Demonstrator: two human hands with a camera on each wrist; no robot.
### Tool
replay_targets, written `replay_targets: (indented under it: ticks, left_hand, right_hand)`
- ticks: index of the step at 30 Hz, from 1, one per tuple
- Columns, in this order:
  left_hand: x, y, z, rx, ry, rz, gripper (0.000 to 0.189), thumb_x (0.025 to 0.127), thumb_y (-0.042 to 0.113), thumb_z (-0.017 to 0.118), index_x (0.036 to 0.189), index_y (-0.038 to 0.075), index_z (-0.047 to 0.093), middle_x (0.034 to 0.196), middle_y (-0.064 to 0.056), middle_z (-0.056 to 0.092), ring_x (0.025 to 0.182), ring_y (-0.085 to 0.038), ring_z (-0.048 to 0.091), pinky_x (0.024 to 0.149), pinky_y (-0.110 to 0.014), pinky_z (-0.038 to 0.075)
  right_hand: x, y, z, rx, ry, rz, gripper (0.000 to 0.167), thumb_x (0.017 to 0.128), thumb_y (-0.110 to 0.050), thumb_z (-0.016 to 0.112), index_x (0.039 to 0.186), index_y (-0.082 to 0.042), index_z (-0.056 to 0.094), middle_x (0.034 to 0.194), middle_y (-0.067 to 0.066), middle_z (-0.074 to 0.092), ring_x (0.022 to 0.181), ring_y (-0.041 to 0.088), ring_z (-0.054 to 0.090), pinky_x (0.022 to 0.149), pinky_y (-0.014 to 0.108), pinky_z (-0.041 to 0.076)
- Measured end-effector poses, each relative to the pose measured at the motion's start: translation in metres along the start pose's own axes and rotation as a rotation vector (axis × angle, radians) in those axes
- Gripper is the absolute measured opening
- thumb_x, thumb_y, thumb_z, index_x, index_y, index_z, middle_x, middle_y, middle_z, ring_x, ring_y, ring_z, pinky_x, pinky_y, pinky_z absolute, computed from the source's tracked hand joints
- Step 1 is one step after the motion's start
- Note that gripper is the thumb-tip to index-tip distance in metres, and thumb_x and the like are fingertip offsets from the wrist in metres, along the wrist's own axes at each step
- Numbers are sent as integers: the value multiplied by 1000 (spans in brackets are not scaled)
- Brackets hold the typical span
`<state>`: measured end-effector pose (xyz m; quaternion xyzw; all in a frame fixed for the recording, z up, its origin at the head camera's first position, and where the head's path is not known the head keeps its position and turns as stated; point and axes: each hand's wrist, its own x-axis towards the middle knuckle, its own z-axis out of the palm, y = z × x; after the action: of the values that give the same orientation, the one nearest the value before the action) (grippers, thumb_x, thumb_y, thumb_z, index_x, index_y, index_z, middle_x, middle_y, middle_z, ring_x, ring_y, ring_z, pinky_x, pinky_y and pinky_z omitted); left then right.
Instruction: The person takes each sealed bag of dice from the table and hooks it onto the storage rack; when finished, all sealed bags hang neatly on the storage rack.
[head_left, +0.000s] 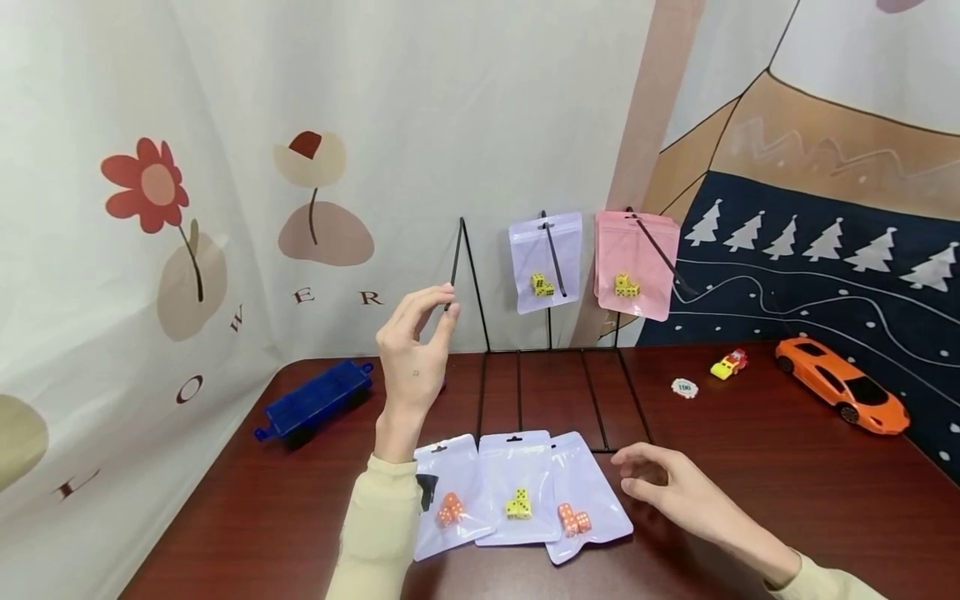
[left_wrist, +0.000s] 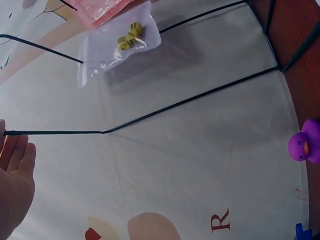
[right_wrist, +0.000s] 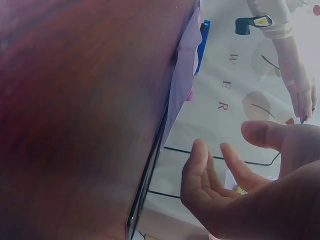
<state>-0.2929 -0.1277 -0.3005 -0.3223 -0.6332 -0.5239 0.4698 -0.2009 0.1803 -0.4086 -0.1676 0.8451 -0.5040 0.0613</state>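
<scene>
My left hand (head_left: 411, 354) pinches the front end of the left prong of a black wire rack (head_left: 476, 287), between thumb and fingertips. That prong carries no bag. On the middle prong hangs a lilac pouch (head_left: 526, 243) with yellow dice, and on the right one, pink pouches (head_left: 611, 250), the front one also showing yellow dice. Three lilac pouches overlap on the table before the rack: the left pouch (head_left: 457, 458) and right pouch (head_left: 585, 475) contain orange dice, the middle pouch (head_left: 517, 462) yellow dice. My right hand (head_left: 678, 492), fingers loosely bent, holds nothing beside the right pouch.
A blue toy wagon (head_left: 318, 400) lies at the back left. A purple rubber duck (left_wrist: 305, 145) shows in the left wrist view. To the right are a white chip (head_left: 684, 388), a small red-and-yellow car (head_left: 729, 364) and an orange toy car (head_left: 843, 383). A printed curtain (head_left: 420, 125) stands behind.
</scene>
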Motion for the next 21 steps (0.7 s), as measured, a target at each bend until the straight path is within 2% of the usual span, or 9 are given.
replay_targets:
  ticks: [4,10,18,21]
  left_hand:
    - [0,-1,1,0,-1,4,12,85,-5,67,96,-3,68,104,-16,66,102,-23,63,95,-39,49]
    - [0,-2,-1,-11,11,9,11,84,-6,67,95,-4,68,102,-19,66,102,-25,63,94,-39,50]
    - [-1,-2,0,-4,3,5,11,85,-5,67,96,-3,68,104,-15,66,102,-23,63,94,-39,50]
    - [1,-1,1,-7,7,13,11,85,-5,67,96,-4,68,103,-15,66,102,-23,63,94,-39,50]
  right_hand:
    - [0,2,0,-36,-26,-5,28,89,-13,65,114,-1,61,103,10,62,89,20,59,66,25,52]
    - [2,5,2,-31,-63,-17,27,90,-13,64,114,-1,60,103,11,61,88,21,58,66,25,52]
    - [2,11,6,-5,-121,-40,24,90,-7,61,113,0,61,96,11,61,74,15,57,50,28,52]
    - [3,12,6,11,-139,-62,22,90,-6,60,112,-1,62,96,10,60,72,13,55,49,27,51]
